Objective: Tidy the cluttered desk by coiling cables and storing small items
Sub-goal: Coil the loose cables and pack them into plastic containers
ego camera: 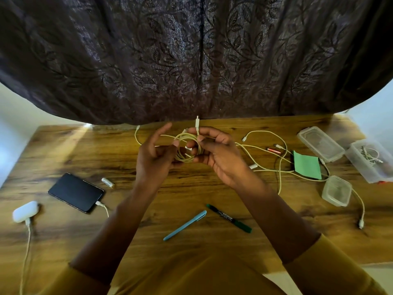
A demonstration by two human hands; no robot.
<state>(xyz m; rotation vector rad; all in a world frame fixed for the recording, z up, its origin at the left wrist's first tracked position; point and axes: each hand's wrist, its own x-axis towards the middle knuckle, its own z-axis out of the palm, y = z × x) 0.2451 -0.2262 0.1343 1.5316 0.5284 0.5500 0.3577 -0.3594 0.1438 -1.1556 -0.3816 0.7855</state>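
Pinching a coiled white USB cable (188,149) above desk (63,150) centre: right hand (214,153) gripping its plug end upright, left hand (156,155) steadying the loops, forefinger extended. Lying at six o'clock, green marker (229,218) with unreadable print beside blue pen (184,225). Resting at eight o'clock, black smartphone (76,192).

Both forearms reach forward from mustard-yellow sleeves, bare from the elbow down, and the hands meet above the middle of the desk. The left hand (155,154) is raised palm inward, index finger extended upward, the other fingers loosely curled. The right hand (217,154) pinches with thumb and forefinger, its remaining fingers curled beneath.
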